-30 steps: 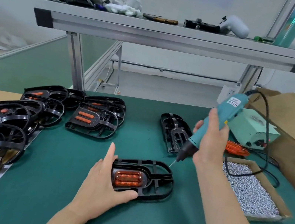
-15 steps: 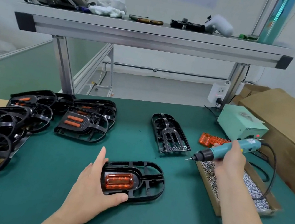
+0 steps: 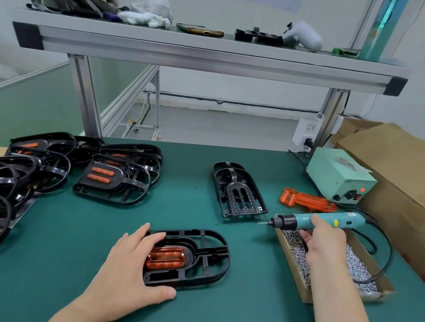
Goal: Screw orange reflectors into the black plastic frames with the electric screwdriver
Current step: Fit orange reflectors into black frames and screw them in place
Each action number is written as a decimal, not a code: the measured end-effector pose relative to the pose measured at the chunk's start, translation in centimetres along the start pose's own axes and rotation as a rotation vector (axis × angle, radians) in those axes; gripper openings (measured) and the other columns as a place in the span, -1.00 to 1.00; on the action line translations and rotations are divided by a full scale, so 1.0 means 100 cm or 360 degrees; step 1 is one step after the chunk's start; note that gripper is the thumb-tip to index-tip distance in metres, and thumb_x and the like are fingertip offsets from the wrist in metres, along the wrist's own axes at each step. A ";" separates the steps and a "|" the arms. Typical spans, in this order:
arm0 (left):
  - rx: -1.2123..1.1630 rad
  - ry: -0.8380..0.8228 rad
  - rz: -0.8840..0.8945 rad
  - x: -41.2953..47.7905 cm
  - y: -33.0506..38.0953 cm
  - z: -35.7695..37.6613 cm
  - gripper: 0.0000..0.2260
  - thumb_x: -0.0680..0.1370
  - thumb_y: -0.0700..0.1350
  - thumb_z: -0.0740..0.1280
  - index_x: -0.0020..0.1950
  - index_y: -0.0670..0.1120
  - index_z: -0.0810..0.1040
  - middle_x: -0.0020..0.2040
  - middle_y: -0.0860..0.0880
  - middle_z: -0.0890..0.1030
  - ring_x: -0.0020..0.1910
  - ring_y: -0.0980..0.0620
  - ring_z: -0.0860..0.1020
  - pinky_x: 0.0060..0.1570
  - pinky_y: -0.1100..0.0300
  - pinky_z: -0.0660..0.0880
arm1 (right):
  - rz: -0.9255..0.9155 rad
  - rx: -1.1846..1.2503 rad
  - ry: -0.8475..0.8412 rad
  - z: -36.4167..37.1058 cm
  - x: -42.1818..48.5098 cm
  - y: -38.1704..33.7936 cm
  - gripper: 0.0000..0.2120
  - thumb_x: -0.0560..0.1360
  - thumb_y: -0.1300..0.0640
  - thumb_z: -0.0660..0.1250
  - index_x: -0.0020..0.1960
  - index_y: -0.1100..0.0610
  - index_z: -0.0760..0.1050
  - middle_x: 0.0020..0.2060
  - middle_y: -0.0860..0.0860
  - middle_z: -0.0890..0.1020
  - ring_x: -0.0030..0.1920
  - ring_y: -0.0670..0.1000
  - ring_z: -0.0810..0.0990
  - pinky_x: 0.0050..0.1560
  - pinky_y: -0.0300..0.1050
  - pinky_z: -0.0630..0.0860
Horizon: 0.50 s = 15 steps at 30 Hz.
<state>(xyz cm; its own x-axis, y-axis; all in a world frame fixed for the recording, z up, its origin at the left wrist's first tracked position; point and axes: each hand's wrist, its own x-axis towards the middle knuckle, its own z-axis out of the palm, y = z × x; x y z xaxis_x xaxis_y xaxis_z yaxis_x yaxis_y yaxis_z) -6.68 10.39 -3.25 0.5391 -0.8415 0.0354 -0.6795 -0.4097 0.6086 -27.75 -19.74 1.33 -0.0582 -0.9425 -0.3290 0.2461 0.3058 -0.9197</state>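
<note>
The left hand presses flat, fingers straight, on the frame holding the reflector, long axis left-right on the bench, while the right hand, gripping the screwdriver over the screw box, sits well to its right, bit pointing left.

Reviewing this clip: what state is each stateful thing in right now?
left hand: fingers straight, pressing on the near frame.
near frame: flat on mat, orange reflector seated.
right hand: grips electric screwdriver above screw box.
electric screwdriver: near horizontal, bit off the near frame.
far frame: empty, no reflector.
power supply: red light on.
</note>
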 end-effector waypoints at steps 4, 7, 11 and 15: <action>0.0033 0.0073 0.0069 -0.002 -0.001 0.002 -0.04 0.17 0.46 0.39 0.53 0.26 0.19 0.56 0.23 0.06 0.56 0.10 0.09 0.51 0.13 0.16 | -0.0220 -0.0241 0.0213 -0.004 -0.014 0.006 -0.49 0.55 0.26 0.34 0.45 0.24 0.28 0.40 0.15 0.30 0.05 0.11 0.54 0.08 -0.02 0.48; -0.0048 0.0107 0.0095 -0.003 -0.002 0.003 -0.07 0.17 0.45 0.41 0.51 0.26 0.26 0.52 0.27 0.13 0.52 0.21 0.16 0.45 0.23 0.20 | -0.0636 -0.0354 0.0188 -0.004 -0.037 0.013 -0.37 0.53 0.34 0.33 0.55 0.17 0.23 0.45 0.08 0.19 0.25 -0.10 0.44 0.28 -0.12 0.45; -0.0223 0.0162 0.0064 -0.003 0.000 -0.001 -0.12 0.16 0.43 0.44 0.45 0.25 0.34 0.42 0.36 0.23 0.43 0.32 0.23 0.34 0.33 0.21 | -0.1248 -0.0668 -0.0343 0.006 -0.076 0.023 -0.46 0.46 0.51 0.23 0.25 -0.01 0.51 0.21 -0.08 0.46 0.14 -0.34 0.47 0.05 -0.51 0.37; -0.0539 0.0236 -0.0004 -0.004 0.000 -0.005 -0.19 0.17 0.35 0.51 0.39 0.23 0.41 0.28 0.43 0.43 0.32 0.32 0.43 0.27 0.35 0.33 | -0.1564 -0.1016 -0.1087 0.015 -0.102 0.043 -0.35 0.26 0.65 0.10 0.09 0.10 0.63 0.09 -0.10 0.61 0.17 -0.19 0.51 0.17 -0.38 0.35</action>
<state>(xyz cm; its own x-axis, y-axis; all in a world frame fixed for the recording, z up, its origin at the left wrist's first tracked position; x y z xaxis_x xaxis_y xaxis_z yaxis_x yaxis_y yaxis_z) -6.58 10.88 -2.85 0.6234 -0.7705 0.1329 -0.4883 -0.2509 0.8359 -24.68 -8.96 1.08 0.5847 -0.6268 0.5151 -0.1176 -0.6937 -0.7106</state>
